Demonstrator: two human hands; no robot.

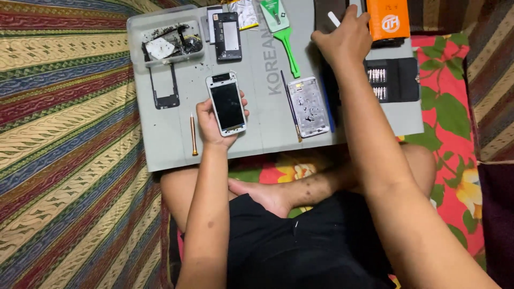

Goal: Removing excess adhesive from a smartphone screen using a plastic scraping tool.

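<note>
My left hand (210, 124) grips a white smartphone (227, 103) with a dark screen, held face up over the grey work mat (171, 147). My right hand (344, 37) reaches to the far edge of the mat, fingers curled around a small white tool (333, 18), beside an orange box (388, 18). A silver phone back frame (309, 106) lies on the mat between my arms. An orange-handled screwdriver (193, 134) rests just left of my left hand.
A clear plastic tray (136, 32) of phone parts sits at the mat's far left, with a black phone frame (164, 88) and an opened phone body (227, 35) nearby. A green plastic pry tool (289, 48), a thin dark tool (289, 104) and a black bit case (393, 79) lie around. Patterned cloth surrounds the mat.
</note>
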